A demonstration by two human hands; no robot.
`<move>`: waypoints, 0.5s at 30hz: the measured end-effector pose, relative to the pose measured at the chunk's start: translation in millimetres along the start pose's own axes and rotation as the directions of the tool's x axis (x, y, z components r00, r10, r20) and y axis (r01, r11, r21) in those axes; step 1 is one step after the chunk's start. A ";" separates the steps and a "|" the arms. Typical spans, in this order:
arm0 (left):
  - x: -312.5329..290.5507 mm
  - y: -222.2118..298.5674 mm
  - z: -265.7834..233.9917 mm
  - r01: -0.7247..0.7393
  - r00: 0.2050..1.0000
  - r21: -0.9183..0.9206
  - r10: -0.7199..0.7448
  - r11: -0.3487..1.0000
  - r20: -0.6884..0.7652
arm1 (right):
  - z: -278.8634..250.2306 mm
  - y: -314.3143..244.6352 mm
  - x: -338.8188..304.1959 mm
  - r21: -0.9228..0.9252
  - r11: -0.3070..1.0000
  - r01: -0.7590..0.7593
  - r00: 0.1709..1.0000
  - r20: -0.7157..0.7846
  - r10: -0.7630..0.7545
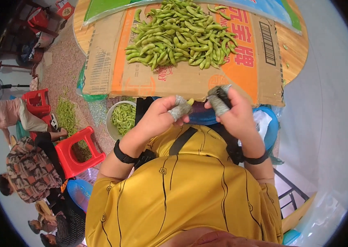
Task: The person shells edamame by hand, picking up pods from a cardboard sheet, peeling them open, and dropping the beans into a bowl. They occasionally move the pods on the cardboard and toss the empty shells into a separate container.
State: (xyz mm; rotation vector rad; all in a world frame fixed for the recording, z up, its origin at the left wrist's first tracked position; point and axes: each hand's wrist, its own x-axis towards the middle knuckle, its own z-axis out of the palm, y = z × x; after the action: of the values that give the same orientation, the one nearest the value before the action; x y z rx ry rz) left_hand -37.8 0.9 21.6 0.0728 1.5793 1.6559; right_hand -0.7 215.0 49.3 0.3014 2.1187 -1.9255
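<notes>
A heap of green bean pods [181, 35] lies on a flattened cardboard sheet [190, 78] spread over a round wooden table [295, 53]. My left hand [157, 117] is below the sheet's near edge, its taped fingertips pinching a small green pod piece [190, 101]. My right hand [233, 113] is close beside it, its grey-wrapped thumb and finger curled together near the same spot; whether it holds anything is hidden. Both wrists wear black bands.
A white bowl of green pods [121, 118] stands on the floor under the table edge. A blue tub [270, 127] sits behind my right hand. Red plastic stools [77, 150] and several people sitting around loose pods are at the left.
</notes>
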 end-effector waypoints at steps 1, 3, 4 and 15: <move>-4.6 -3.6 -2.8 -0.077 0.996 0.080 0.080 0.994 -0.034 | -4.0 -18.6 -5.2 0.200 0.980 0.021 0.996 0.080 -0.038; -22.2 7.0 -18.7 -0.003 0.999 0.654 0.035 0.757 -0.036 | -12.5 -50.2 -17.7 0.364 0.928 0.073 0.984 0.124 -0.126; -29.9 12.6 -25.6 0.052 0.998 0.971 0.016 0.233 -0.057 | -12.3 -66.8 -27.0 0.433 0.894 0.116 0.979 0.099 -0.175; 50.2 62.3 10.8 -0.109 0.512 0.989 0.847 -0.098 0.140 | -161.9 -24.1 -207.3 0.546 0.831 0.105 0.974 0.112 -0.197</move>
State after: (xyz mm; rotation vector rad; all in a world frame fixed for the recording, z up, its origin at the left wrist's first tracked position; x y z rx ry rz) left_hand -96.4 46.8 52.7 1.2114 3.3005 0.6461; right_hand 178.6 378.3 154.1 0.0682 1.4985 -2.5223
